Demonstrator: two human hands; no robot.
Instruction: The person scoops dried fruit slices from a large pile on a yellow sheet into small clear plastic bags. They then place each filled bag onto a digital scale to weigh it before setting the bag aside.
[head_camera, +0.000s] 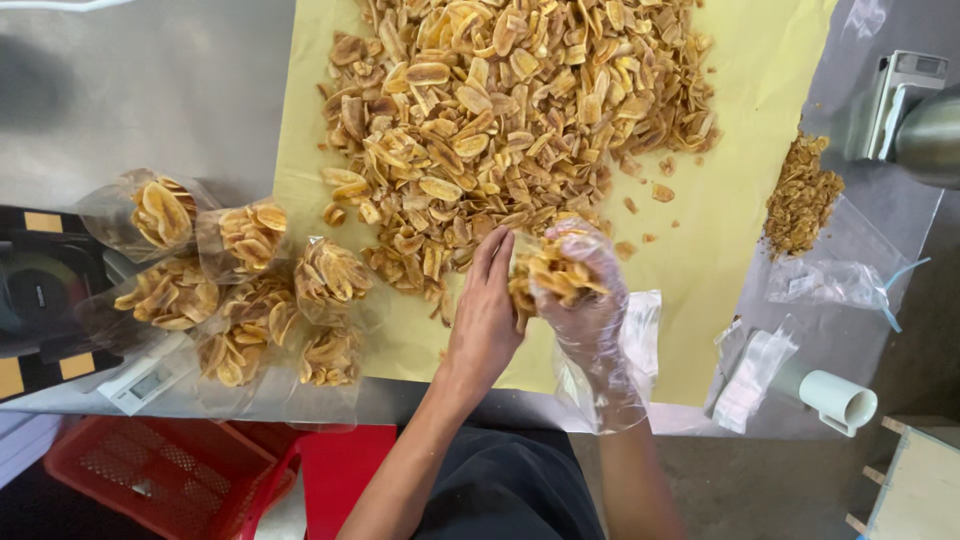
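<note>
A big heap of golden banana chips (510, 110) lies on yellow paper (740, 150). My right hand (585, 300), in a thin clear plastic glove, grips a handful of chips (550, 272) at the heap's near edge. My bare left hand (487, 310) is flat and upright, fingers together, pressed against the left side of that handful. A clear plastic bag (640, 335) lies on the paper just right of my gloved hand.
Several filled clear bags of chips (240, 290) lie at the left. A small scale (140, 382) sits by them, a red basket (170, 475) below. At the right are crumbs (800, 195), empty bags (825, 283), a white tape roll (840, 400) and a metal pot (930, 140).
</note>
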